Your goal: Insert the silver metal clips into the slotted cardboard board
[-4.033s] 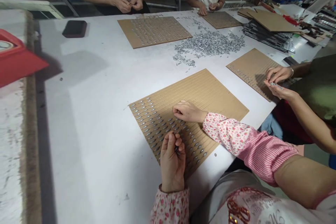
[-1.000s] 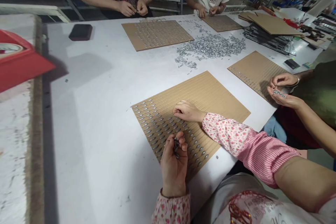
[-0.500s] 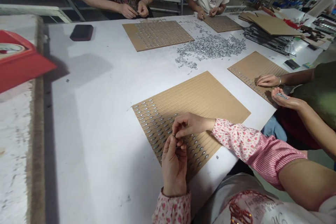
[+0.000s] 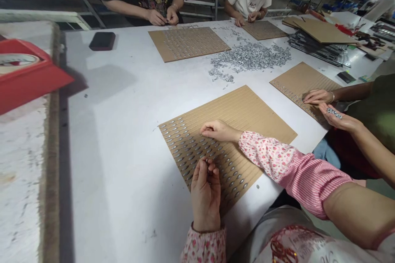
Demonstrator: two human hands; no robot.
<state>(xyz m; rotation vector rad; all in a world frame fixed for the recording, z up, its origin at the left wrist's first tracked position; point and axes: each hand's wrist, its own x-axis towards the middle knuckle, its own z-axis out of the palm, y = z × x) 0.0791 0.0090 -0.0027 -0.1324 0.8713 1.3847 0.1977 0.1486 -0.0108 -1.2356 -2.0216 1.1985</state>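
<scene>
In front of me a brown ribbed board [image 4: 259,119] lies at an angle on the white table. Rows of small silver leaf-shaped pieces [image 4: 182,146] cover its left and near part. My right hand [image 4: 219,130] is over the board at the edge of these rows, fingertips pinched together and low against the surface. Whatever is in that pinch is too small to make out. Near the board's front edge my left hand [image 4: 206,195] is turned palm up, thumb and fingers curled together. Its contents are hidden by the fingers.
A heap of silver pieces [image 4: 251,56] lies beyond my board. Co-workers sit across and to my right with similar boards [image 4: 298,74]. A dark block [image 4: 102,41], a red box [image 4: 33,78] and stacked boards [image 4: 325,31] stand around. One loose piece [image 4: 258,187] lies near my board.
My right hand has moved up and away from my left fingertips, out over the board. My left hand has stayed in place. The co-worker's palm at right has tilted, showing more pieces.
</scene>
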